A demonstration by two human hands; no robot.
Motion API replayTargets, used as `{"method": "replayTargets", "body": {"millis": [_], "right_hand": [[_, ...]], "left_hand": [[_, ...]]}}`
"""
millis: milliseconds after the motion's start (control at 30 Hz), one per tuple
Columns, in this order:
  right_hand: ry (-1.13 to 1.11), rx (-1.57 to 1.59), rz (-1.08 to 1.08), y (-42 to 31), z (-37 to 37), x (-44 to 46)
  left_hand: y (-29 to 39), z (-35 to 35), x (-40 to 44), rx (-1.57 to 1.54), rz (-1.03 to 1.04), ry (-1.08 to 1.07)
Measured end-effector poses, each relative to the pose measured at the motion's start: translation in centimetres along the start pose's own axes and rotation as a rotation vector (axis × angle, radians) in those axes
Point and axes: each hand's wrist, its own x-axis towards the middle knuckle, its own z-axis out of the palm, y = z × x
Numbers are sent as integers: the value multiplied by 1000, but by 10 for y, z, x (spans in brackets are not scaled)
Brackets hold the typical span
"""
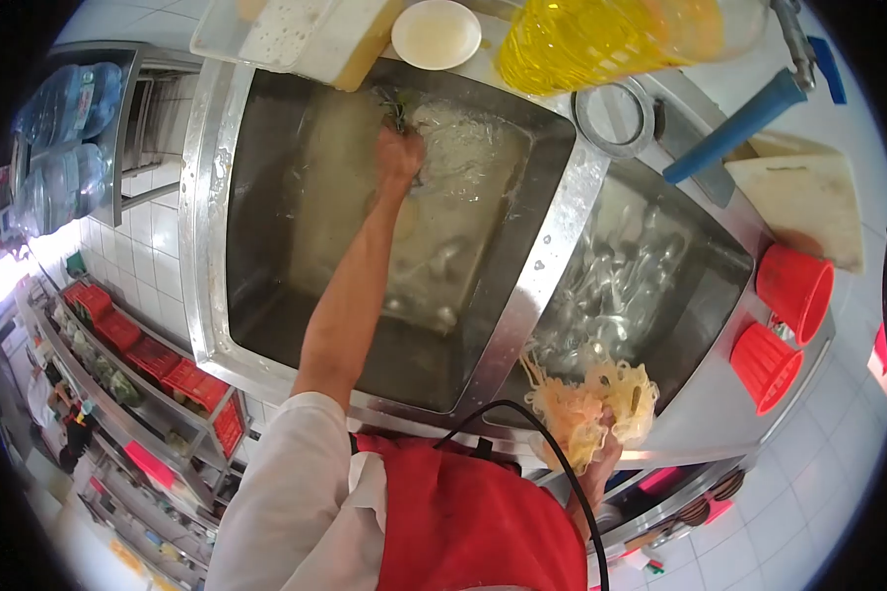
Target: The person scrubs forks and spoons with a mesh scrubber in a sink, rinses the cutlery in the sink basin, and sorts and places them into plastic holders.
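Observation:
My left hand [399, 158] reaches down into the left sink basin [256, 227], at the far side of its cloudy water. Its fingers look closed around a small dark greenish thing [394, 108], too blurred to name, and the water beside it is rippled. Near the front edge of the right basin, my right hand [604, 455] grips a bunched, stringy mesh scrubber [591, 404] in pale orange and yellow. The scrubber covers most of that hand's fingers. Several spoons [616, 276] lie under water in the right basin, behind the scrubber.
Along the back edge stand a white tub [286, 30], a small white bowl [436, 34] and a container of yellow liquid [591, 44]. A blue-handled tool [734, 128] slants over the right corner. Red cups [793, 291] and a cutting board [798, 202] sit at the right.

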Motion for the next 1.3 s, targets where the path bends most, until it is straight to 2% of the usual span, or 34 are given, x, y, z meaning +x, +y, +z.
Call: {"method": "replayTargets", "body": {"millis": [33,100,133,200,233,300,333,400,533,600,633,700,733,800,833,900,933,1000,1033,1167,1233,1267,1300], "right_hand": [[16,30,0,-2,7,2],[25,50,-2,-5,15,4],[30,63,-21,-6,18,4],[45,89,-59,-10,23,2],[44,83,-58,-14,27,0],[45,83,-74,-20,29,-9],[53,75,-69,-19,24,-10],[96,2,-46,-15,14,-8],[94,74,-70,-10,14,-7],[95,74,-49,-11,16,-11],[83,67,-38,-12,17,-11],[76,79,-37,-9,16,-11],[67,80,-38,-8,15,-11],[58,105,-62,-11,17,-11],[55,121,-83,-11,19,-13],[49,94,-68,-16,17,-11],[21,53,-67,-18,14,-10],[36,88,-94,-14,13,-6],[63,66,-110,-17,14,-6],[65,78,-92,-11,3,-5],[60,51,-98,-8,4,-3],[58,18,-105,-5,4,-4],[59,27,-97,1,0,-3]], "left_hand": [[-1,-4,-14,4,2,-6],[-1,-10,-40,386,108,-257],[4,-11,-52,386,103,-252],[14,-10,-70,516,99,-519],[-6,2,-71,514,93,-519],[-57,35,-71,340,574,-365],[-50,36,-63,336,566,-374],[-20,27,-44,590,516,-714],[-4,27,-37,536,468,-675],[-7,37,-32,592,100,-717],[-12,34,-36,598,105,-719],[-22,21,-47,218,-406,-860],[-23,10,-54,224,-396,-861],[-25,-10,-67,-8,-265,-1018],[-24,-15,-66,2,-253,-1034],[-25,-25,-68,244,484,-804],[-34,-20,-62,238,484,-815],[-37,-4,-43,557,1327,-460],[-38,-3,-38,584,1407,-509],[-40,3,-21,517,1474,-521],[-43,-1,-16,1070,1128,-662],[-44,-4,-10,1077,1136,-669],[-47,-5,-2,1082,1006,-645]]}}
